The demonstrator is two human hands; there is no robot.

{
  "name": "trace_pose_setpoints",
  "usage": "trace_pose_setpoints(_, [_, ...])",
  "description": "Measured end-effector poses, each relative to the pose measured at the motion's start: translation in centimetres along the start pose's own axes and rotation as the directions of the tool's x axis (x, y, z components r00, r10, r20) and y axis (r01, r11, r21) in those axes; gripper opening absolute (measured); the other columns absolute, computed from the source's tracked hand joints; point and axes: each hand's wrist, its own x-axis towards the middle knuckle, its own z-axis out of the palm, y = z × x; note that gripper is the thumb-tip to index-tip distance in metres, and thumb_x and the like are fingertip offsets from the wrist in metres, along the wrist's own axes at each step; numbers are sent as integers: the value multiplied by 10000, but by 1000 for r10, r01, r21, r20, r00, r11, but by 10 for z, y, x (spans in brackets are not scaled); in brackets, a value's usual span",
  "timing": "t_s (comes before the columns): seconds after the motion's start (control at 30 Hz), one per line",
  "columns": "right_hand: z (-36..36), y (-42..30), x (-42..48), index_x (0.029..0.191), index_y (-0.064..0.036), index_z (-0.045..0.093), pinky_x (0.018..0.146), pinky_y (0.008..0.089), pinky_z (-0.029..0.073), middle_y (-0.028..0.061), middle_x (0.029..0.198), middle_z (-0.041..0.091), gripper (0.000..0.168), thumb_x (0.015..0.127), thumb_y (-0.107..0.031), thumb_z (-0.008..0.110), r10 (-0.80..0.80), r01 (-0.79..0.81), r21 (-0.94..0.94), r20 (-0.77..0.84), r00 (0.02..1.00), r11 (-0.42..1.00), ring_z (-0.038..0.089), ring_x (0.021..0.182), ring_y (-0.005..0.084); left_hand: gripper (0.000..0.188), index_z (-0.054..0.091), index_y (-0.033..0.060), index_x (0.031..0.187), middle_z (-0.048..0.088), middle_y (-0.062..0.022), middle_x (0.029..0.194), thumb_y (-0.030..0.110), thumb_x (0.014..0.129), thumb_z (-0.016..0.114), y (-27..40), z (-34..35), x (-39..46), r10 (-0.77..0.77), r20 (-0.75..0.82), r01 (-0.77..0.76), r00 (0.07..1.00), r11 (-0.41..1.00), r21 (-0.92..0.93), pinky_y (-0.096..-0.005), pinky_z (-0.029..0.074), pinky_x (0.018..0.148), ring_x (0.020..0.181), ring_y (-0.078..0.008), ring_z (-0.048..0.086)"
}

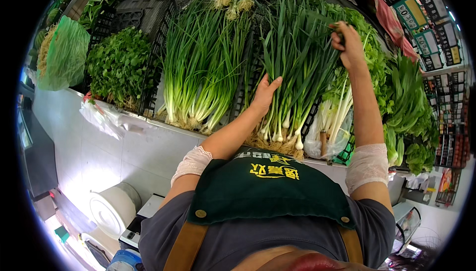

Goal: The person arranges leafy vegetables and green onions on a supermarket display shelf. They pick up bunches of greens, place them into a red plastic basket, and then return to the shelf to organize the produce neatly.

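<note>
A pile of green garlic with white bulbs and stringy roots lies in a black crate before me. My left hand is at the pile's left side, its thumb across the stalks and its fingers partly hidden among the leaves. Higher up and to the right, my right hand is raised by the leaf tips, with its fingers curled around a bit of dark green leaf. Celery, partly wrapped in clear plastic, lies below my right forearm. A wooden handle stands at the celery's base.
Left of the garlic lie spring onions, then cilantro and a green plastic bag. Bunches with roots sit at the back. Leafy lettuce and price signs are at right. A white lidded bucket stands at lower left.
</note>
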Motion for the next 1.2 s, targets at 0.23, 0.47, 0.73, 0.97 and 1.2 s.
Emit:
trace_pose_setpoints(0.23, [21, -29, -12, 843, -32, 511, 412, 155, 290, 9, 702, 505, 170, 850, -182, 592, -87, 97, -130, 77, 993, 987, 477, 604, 64, 304, 514, 99, 1110, 540, -29, 1109, 211, 841, 600, 2, -3, -2, -16, -54, 9, 998, 993, -114, -318, 360, 911, 1039, -155, 482])
trace_pose_setpoints(0.47, [55, 18, 24, 1023, -25, 589, 631, 323, 434, 73, 774, 597, 248, 863, -209, 540, -55, 385, -846, 393, 918, 368, 533, 666, 173, 435, 455, 122, 1203, 522, -23, 1168, 266, 826, 619, 5, 0, -3, -70, -79, 68, 994, 997, -29, -373, 221, 1014, 1140, -183, 422])
trace_pose_setpoints(0.73, [54, 41, 50, 1092, -74, 594, 802, 407, 460, 128, 999, 629, 333, 806, -243, 577, 220, 328, -944, 313, 924, -36, 578, 957, 300, 495, 401, 102, 1235, 464, -54, 1224, 270, 827, 626, 5, -3, 1, -17, 2, 17, 1000, 999, -33, -348, 321, 966, 1111, -202, 449])
trace_pose_setpoints(0.97, [38, 55, 65, 1101, -18, 580, 643, 362, 454, 135, 765, 622, 361, 821, -245, 582, 380, 137, -963, 220, 898, 233, 590, 697, 241, 380, 473, 88, 1153, 536, -45, 1116, 248, 837, 610, 7, 3, 6, -35, -68, 39, 997, 998, 52, -327, 389, 885, 1022, -166, 500])
trace_pose_setpoints(1.2, [39, 41, 58, 1056, 23, 563, 456, 278, 344, 40, 565, 487, 317, 840, -208, 563, 491, 43, -916, 254, 834, 400, 416, 472, 117, 278, 505, 76, 1102, 564, -19, 1026, 203, 861, 565, 9, 4, 4, -30, -92, 25, 995, 998, -54, -291, 403, 852, 958, -140, 523])
